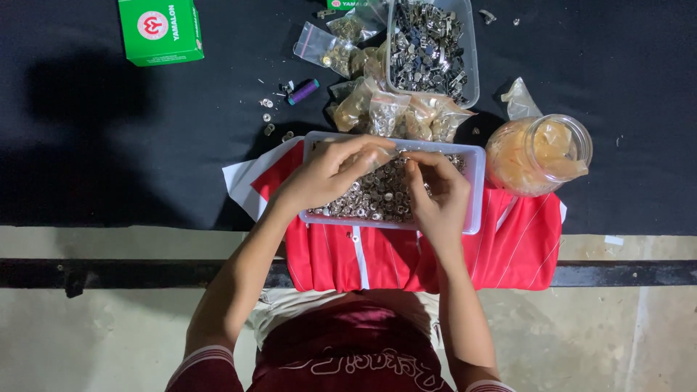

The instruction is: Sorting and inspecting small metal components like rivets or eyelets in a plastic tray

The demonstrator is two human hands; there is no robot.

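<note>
Both hands, left hand (330, 170) and right hand (435, 192), are pinching small metal snap fasteners (374, 196) over the clear tray (475, 196); a slipping pinch risks scattering pieces onto the red garment (523, 247) beneath.

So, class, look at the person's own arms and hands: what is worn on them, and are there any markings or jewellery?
Both forearms are bare. The left hand and right hand wear no gloves; no rings or watch show. Short dark red sleeves with a white band at the cuff end at the upper arms.
</note>
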